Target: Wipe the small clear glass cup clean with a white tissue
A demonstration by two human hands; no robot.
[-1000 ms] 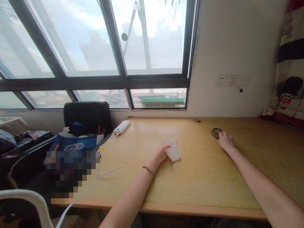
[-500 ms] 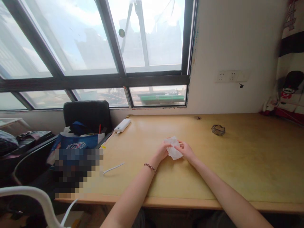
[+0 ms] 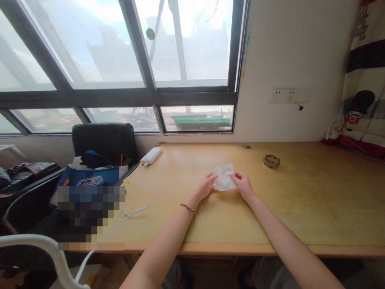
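Between my hands a thin white tissue is stretched out, creased and slightly see-through. My left hand grips its left edge between thumb and fingers. At the right edge, my right hand pinches the sheet in the same way. Both hands are over the middle of the wooden table. A dark patterned ring-shaped band lies beyond them to the right. On my left wrist is a beaded bracelet.
A white power bank with a cable lies at the table's far left corner. Another white cable rests nearer. Left of the table, a black chair holds a blue bag. A white curved tube crosses the lower left.
My hands have moved apart, opening the tissue from a crumpled, narrower shape into a wider, flatter sheet. The whole view has shifted slightly.
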